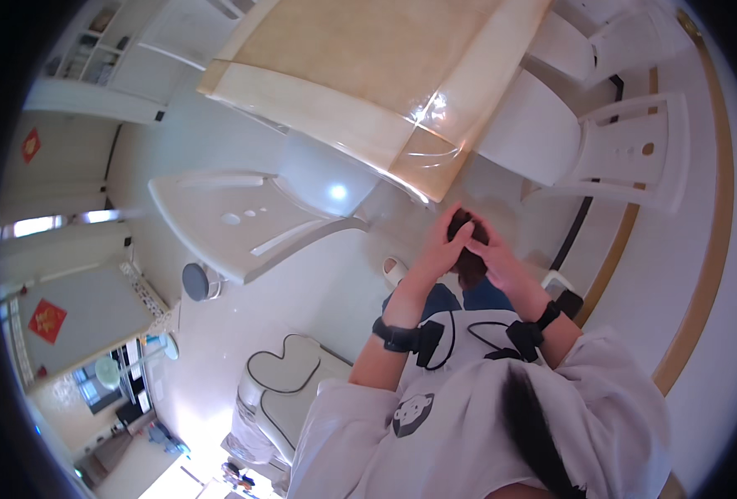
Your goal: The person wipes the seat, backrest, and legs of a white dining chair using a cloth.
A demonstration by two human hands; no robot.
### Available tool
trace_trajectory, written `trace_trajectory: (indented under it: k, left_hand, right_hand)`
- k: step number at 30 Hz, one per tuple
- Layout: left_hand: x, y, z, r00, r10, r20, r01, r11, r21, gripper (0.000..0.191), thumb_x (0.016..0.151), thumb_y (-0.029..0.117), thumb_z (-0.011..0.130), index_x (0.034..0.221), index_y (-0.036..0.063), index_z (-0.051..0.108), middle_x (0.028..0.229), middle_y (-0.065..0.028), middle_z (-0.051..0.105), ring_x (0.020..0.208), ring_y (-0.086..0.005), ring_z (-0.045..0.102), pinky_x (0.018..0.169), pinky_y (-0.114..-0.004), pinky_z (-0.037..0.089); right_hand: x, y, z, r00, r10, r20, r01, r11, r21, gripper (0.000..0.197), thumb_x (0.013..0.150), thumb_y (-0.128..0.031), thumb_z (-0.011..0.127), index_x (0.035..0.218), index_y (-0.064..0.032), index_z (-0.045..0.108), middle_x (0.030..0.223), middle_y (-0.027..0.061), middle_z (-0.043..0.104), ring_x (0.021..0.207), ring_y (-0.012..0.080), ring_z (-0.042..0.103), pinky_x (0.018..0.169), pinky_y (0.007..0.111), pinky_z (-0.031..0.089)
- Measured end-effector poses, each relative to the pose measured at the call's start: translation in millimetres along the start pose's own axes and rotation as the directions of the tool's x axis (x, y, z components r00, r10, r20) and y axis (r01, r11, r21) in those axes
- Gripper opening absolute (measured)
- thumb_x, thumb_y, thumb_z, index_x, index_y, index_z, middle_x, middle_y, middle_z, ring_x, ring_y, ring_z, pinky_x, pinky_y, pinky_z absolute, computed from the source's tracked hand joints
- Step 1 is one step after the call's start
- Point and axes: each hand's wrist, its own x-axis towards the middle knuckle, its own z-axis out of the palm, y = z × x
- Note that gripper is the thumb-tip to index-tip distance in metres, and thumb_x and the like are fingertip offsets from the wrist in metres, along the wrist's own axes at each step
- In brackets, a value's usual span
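Both hands meet in front of my body, just off the near corner of a table (337, 118) with a clear glossy cover. Between them is a dark brown, soft-looking item (472, 265), perhaps cloth; its exact kind cannot be told. My left hand (444, 240) grips it from the left side, thumb on top. My right hand (494, 249) holds its other side, the two thumbs close together. Part of the item hangs below the palms towards my legs. Black straps with small devices and cables sit on both forearms.
A white chair (219, 215) stands at the table's near side, with a grey-topped round stool (196, 282) beside it. More white chairs (624, 150) line the right side near the wall. A light-coloured sofa (281, 380) is at the lower left. A slipper (395, 271) shows on the floor.
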Motion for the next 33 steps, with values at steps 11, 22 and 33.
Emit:
trace_trajectory:
  k: [11, 22, 33]
  left_hand:
    - [-20.1, -76.3, -68.3, 0.882, -0.450, 0.138, 0.468, 0.873, -0.140, 0.064, 0.100, 0.039, 0.055, 0.153, 0.0137, 0.031, 0.147, -0.0146, 0.040, 0.125, -0.0262, 0.051, 0.100, -0.042, 0.046]
    - [33.5, -148.5, -3.8, 0.910, -0.368, -0.192, 0.289, 0.893, -0.344, 0.045, 0.105, 0.028, 0.045, 0.144, 0.0054, 0.039, 0.137, -0.0131, 0.050, 0.118, -0.0242, 0.055, 0.096, -0.038, 0.048]
    - [59.8, -75.0, 33.6, 0.701, 0.674, -0.234, -0.267, 0.552, 0.790, 0.043, 0.107, 0.025, 0.037, 0.140, -0.0028, 0.041, 0.145, -0.0183, 0.039, 0.132, -0.0321, 0.041, 0.107, -0.042, 0.037]
  right_hand:
    - [52.0, 96.3, -15.7, 0.881, -0.027, -0.472, 0.189, 0.935, 0.300, 0.034, 0.100, -0.009, 0.048, 0.133, -0.0048, 0.050, 0.125, 0.0110, 0.060, 0.112, 0.0227, 0.061, 0.097, 0.038, 0.050]
    - [180.9, 143.6, -20.5, 0.764, -0.450, -0.463, 0.452, 0.885, -0.113, 0.062, 0.091, 0.005, 0.048, 0.150, -0.0116, 0.036, 0.149, 0.0197, 0.035, 0.140, 0.0353, 0.034, 0.115, 0.036, 0.028]
    - [244.9, 44.0, -65.4, 0.614, -0.739, -0.276, 0.718, 0.668, -0.193, 0.070, 0.086, 0.009, 0.048, 0.151, -0.0119, 0.035, 0.156, 0.0197, 0.025, 0.146, 0.0322, 0.024, 0.119, 0.037, 0.023]
